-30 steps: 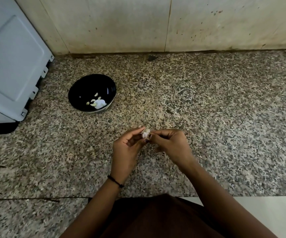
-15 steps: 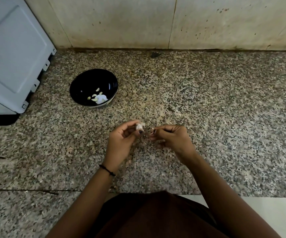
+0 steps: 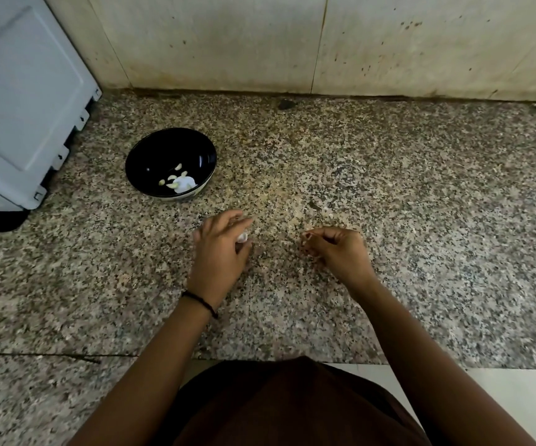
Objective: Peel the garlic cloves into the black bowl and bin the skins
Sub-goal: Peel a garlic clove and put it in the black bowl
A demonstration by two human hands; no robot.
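A black bowl stands on the speckled granite counter and holds several peeled cloves and a white piece of garlic. My left hand hovers below and right of the bowl and holds a pale garlic clove between its fingers and thumb. Apart from it on the right, my right hand has its fingers curled with the fingertips pinched together; what sits in the pinch is too small to make out.
A grey plastic box with latches leans at the far left, close to the bowl. A stained tiled wall runs along the back of the counter. A white surface shows past the counter's front edge at the lower right.
My hands have come apart. The left hand kept the clove and moved left toward the bowl, while the right hand drew away to the right.
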